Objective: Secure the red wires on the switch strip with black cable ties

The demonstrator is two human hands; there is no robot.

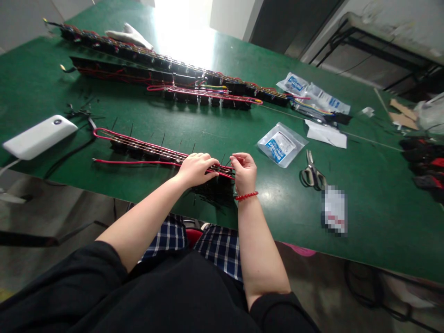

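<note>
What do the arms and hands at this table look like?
They're a person's. Short black sleeves end near the elbows. The left hand and right hand wear no gloves; a red beaded bracelet circles the right wrist.

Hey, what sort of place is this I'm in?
Probably a small electrical assembly workshop: black strips with red wires lie on a long green worktable, with scissors and clear plastic packets on it too.

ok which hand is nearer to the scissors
Right. The right hand is at the right end of the wired strip, left of the scissors; the left hand is on the strip, farther left.
</note>
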